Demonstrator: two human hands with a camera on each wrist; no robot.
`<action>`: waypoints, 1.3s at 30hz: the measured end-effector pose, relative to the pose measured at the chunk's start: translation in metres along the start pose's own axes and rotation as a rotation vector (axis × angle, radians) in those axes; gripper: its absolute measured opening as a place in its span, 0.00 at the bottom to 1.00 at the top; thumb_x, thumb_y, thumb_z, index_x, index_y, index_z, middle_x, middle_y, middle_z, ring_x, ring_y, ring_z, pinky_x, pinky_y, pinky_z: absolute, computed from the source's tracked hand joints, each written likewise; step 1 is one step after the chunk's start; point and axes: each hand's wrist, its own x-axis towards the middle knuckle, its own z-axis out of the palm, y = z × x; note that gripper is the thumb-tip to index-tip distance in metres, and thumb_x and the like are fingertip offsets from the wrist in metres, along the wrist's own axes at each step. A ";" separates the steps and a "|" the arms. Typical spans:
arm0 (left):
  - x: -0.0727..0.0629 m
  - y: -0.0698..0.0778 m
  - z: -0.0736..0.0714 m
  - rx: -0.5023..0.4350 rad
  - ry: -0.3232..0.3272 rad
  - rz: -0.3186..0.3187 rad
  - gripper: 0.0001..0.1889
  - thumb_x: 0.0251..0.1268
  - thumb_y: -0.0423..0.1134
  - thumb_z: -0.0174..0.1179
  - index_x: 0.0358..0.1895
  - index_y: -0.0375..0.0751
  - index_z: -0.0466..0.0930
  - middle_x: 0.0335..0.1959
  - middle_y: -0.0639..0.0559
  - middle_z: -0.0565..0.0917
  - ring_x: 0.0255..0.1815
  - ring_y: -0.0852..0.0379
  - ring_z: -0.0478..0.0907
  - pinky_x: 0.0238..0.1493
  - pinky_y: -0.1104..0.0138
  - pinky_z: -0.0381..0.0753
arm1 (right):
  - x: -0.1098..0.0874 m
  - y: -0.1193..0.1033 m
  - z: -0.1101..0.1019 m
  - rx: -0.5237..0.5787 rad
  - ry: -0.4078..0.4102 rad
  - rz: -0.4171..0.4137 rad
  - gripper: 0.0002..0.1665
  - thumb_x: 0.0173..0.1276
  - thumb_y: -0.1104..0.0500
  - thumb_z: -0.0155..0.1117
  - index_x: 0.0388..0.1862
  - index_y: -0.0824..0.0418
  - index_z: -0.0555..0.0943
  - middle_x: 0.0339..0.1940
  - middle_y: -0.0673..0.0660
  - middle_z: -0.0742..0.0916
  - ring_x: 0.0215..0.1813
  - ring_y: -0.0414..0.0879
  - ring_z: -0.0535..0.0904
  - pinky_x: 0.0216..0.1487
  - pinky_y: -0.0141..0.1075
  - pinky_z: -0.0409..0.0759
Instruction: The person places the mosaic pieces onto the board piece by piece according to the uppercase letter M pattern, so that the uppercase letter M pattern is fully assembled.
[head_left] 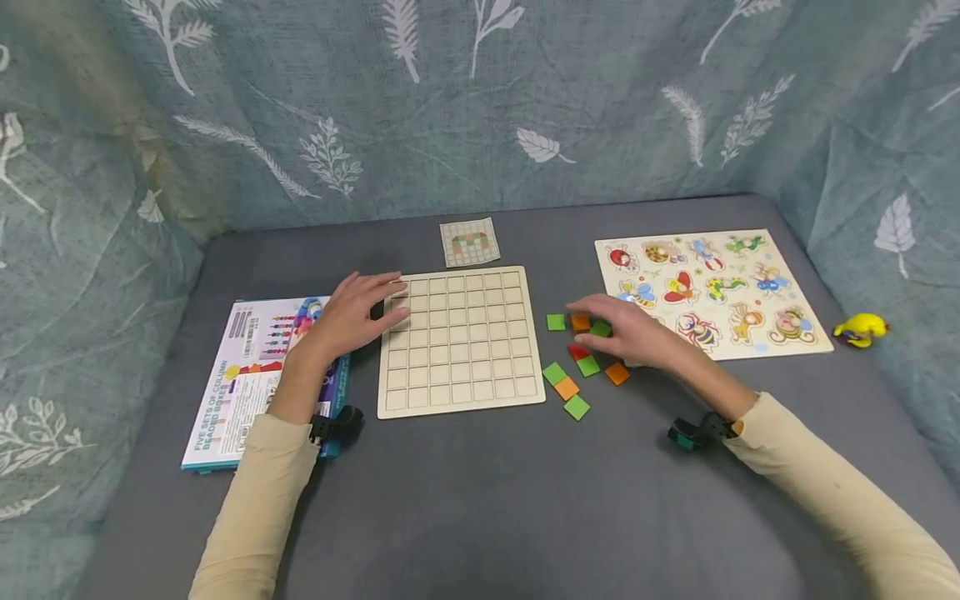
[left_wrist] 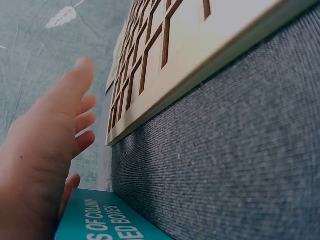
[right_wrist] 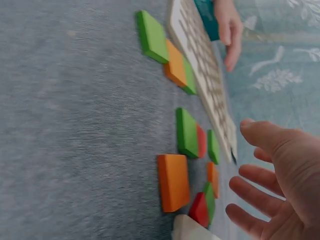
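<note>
A pale wooden grid board (head_left: 461, 342) with square recesses lies in the middle of the table. My left hand (head_left: 356, 312) hovers at its upper left edge, thumb and fingers apart and holding nothing; the left wrist view shows that hand (left_wrist: 55, 120) beside the board. To the board's right are several small square tiles: green (head_left: 577, 407), orange (head_left: 617, 373) and red (head_left: 577, 352). Over the upper tiles hangs my right hand (head_left: 633, 329). Its fingers are spread and loosely bent with nothing between them in the right wrist view, apart from the orange tile (right_wrist: 174, 182).
Behind the board lies a small pattern card (head_left: 469, 242). An insect picture puzzle (head_left: 720, 292) sits at the right, with a yellow toy (head_left: 862, 329) beyond it. A flat box (head_left: 225, 400) lies under the left forearm. Leaf-printed cloth (head_left: 480, 125) hangs behind the table.
</note>
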 end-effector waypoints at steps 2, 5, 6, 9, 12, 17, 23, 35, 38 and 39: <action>0.001 -0.001 -0.001 0.011 -0.012 0.006 0.29 0.70 0.54 0.55 0.69 0.43 0.69 0.74 0.42 0.64 0.75 0.40 0.58 0.77 0.45 0.37 | -0.001 -0.001 0.001 -0.016 -0.017 -0.008 0.30 0.67 0.54 0.66 0.64 0.64 0.74 0.60 0.61 0.81 0.61 0.54 0.77 0.61 0.50 0.75; 0.001 0.000 -0.002 0.032 -0.037 0.010 0.30 0.68 0.55 0.57 0.69 0.45 0.70 0.75 0.44 0.63 0.76 0.42 0.57 0.77 0.45 0.36 | -0.002 -0.003 0.003 -0.022 -0.037 -0.020 0.29 0.66 0.52 0.66 0.63 0.63 0.75 0.60 0.59 0.81 0.61 0.52 0.77 0.61 0.48 0.75; 0.001 0.000 -0.002 0.042 -0.041 0.012 0.31 0.67 0.55 0.58 0.69 0.45 0.70 0.75 0.44 0.63 0.76 0.42 0.57 0.78 0.45 0.37 | -0.003 -0.003 0.004 -0.023 -0.041 -0.026 0.29 0.67 0.52 0.66 0.63 0.63 0.75 0.61 0.59 0.81 0.62 0.51 0.76 0.62 0.48 0.75; 0.000 0.000 -0.003 0.083 -0.055 0.019 0.35 0.63 0.57 0.61 0.70 0.46 0.69 0.75 0.44 0.63 0.76 0.43 0.57 0.78 0.46 0.37 | -0.004 -0.005 0.005 -0.025 -0.046 -0.032 0.28 0.67 0.53 0.66 0.63 0.62 0.76 0.61 0.58 0.80 0.62 0.51 0.76 0.62 0.48 0.74; 0.000 0.000 -0.003 0.106 -0.074 0.026 0.40 0.57 0.60 0.65 0.71 0.46 0.67 0.75 0.44 0.62 0.76 0.43 0.57 0.78 0.45 0.37 | -0.006 -0.005 0.006 -0.038 -0.040 -0.041 0.28 0.67 0.53 0.66 0.63 0.62 0.76 0.62 0.58 0.80 0.63 0.52 0.76 0.63 0.49 0.74; -0.001 -0.002 -0.007 0.107 -0.086 0.035 0.47 0.46 0.62 0.71 0.71 0.45 0.67 0.75 0.44 0.62 0.76 0.42 0.56 0.77 0.44 0.37 | -0.005 -0.004 0.005 -0.050 -0.017 -0.059 0.27 0.67 0.54 0.66 0.62 0.62 0.77 0.62 0.60 0.80 0.64 0.53 0.75 0.64 0.49 0.74; -0.003 -0.003 -0.005 0.188 -0.131 0.055 0.49 0.43 0.66 0.70 0.70 0.47 0.68 0.75 0.44 0.62 0.76 0.42 0.56 0.76 0.43 0.38 | -0.008 -0.002 0.007 -0.056 -0.023 -0.047 0.26 0.67 0.54 0.66 0.62 0.62 0.77 0.63 0.61 0.79 0.65 0.54 0.75 0.64 0.50 0.73; -0.003 -0.002 -0.005 0.256 -0.170 0.032 0.51 0.47 0.70 0.65 0.74 0.51 0.61 0.76 0.44 0.59 0.76 0.41 0.55 0.76 0.42 0.40 | -0.010 0.000 0.010 -0.042 0.013 -0.068 0.25 0.66 0.56 0.66 0.61 0.64 0.77 0.59 0.60 0.82 0.60 0.52 0.77 0.59 0.48 0.77; -0.002 -0.001 -0.004 0.265 -0.158 0.036 0.51 0.46 0.69 0.66 0.74 0.51 0.61 0.76 0.44 0.59 0.76 0.42 0.56 0.75 0.41 0.42 | -0.011 0.002 0.009 -0.036 0.034 -0.080 0.25 0.66 0.57 0.67 0.60 0.64 0.77 0.58 0.60 0.82 0.58 0.52 0.78 0.57 0.47 0.77; -0.001 -0.001 -0.003 0.268 -0.149 0.042 0.51 0.46 0.69 0.66 0.74 0.51 0.62 0.76 0.45 0.60 0.76 0.42 0.56 0.75 0.41 0.42 | -0.011 0.002 0.009 -0.034 0.037 -0.077 0.25 0.66 0.57 0.67 0.60 0.64 0.77 0.58 0.60 0.83 0.58 0.51 0.78 0.57 0.47 0.77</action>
